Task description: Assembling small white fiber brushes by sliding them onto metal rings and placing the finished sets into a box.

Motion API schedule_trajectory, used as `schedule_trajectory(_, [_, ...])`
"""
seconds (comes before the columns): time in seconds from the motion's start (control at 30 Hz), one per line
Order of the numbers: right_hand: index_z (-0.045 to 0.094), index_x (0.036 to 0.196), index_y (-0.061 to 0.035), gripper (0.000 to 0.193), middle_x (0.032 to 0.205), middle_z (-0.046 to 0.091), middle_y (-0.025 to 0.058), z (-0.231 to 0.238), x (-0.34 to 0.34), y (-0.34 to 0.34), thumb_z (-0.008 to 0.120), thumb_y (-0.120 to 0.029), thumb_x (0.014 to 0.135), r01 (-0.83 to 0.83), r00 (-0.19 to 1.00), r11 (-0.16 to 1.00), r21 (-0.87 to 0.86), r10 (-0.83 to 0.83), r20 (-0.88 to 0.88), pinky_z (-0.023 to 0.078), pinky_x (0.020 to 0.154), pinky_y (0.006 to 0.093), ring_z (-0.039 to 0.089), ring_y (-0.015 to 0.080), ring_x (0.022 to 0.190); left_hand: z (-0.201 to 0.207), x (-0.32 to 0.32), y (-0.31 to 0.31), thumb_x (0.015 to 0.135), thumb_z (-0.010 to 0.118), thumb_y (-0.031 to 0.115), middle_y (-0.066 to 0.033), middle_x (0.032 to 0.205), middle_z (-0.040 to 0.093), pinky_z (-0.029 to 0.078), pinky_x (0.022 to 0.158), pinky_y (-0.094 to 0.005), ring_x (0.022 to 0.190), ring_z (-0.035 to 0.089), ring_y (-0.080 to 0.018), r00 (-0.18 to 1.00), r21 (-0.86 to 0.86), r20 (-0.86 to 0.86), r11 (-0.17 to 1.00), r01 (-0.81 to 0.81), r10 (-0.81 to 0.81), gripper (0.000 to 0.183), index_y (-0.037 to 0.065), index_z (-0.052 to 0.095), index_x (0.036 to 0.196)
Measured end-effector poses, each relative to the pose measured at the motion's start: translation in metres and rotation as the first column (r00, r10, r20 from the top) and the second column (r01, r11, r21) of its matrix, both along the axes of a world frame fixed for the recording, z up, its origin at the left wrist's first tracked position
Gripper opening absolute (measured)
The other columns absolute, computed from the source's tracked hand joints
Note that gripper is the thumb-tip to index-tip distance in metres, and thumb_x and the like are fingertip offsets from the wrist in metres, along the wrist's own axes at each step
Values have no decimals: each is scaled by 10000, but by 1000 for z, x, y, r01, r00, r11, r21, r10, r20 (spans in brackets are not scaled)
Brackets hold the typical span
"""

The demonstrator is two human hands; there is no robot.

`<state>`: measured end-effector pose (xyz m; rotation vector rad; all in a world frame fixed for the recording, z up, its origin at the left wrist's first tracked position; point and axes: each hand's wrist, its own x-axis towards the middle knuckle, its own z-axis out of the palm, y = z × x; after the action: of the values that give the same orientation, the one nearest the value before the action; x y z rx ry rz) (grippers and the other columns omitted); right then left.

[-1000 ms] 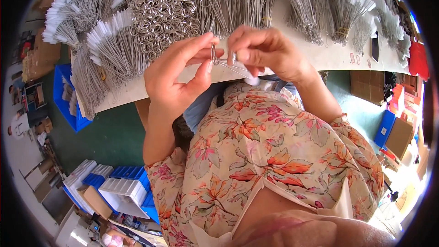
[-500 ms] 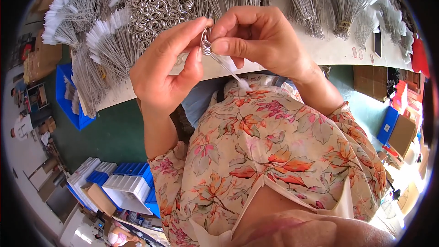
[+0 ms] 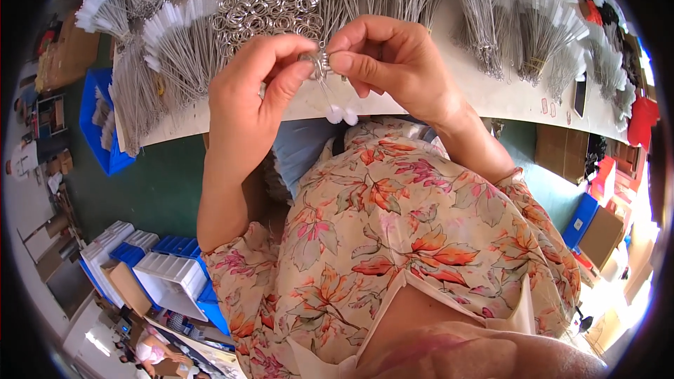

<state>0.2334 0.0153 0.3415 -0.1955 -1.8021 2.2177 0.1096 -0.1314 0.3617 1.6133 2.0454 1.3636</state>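
Near the front edge of the table [image 3: 435,84], both hands work on a small metal ring [image 3: 322,63]. My left hand [image 3: 247,91] pinches the ring from its left with thumb and forefinger. From the other side, my right hand [image 3: 404,67] closes thumb and fingertips on it, its other fingers curled. Thin wire brushes [image 3: 342,114] hang below the ring, their white bristle ends side by side. Fingertips partly cover the ring and the wire loops around it. Beyond my hands lies a heap of shiny metal rings [image 3: 267,1].
Bundles of white-bristled wire brushes [image 3: 179,60] line the table left of the rings, with more brush bundles [image 3: 484,28] to the right. A dark phone-like object [image 3: 580,97] lies at the right. A blue bin [image 3: 95,123] stands at the table's left end; stacked crates [image 3: 168,277] are lower left.
The held brushes have swung to hang more steeply, and two white ends now show instead of one. The ring has turned between my fingers. Both hands stay close together.
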Motion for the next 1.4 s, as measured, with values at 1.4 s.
schedule_trajectory(1.4, [602, 941, 6, 134, 810, 601, 14, -79, -2, -35, 608, -84, 843, -273, 878, 957, 95, 207, 431, 454, 674, 220, 554, 75, 727, -433, -97, -203, 780, 620, 187, -133, 922, 643, 466, 783, -417, 879, 590, -327, 761, -438, -390, 622, -649, 519, 218, 71, 634, 964])
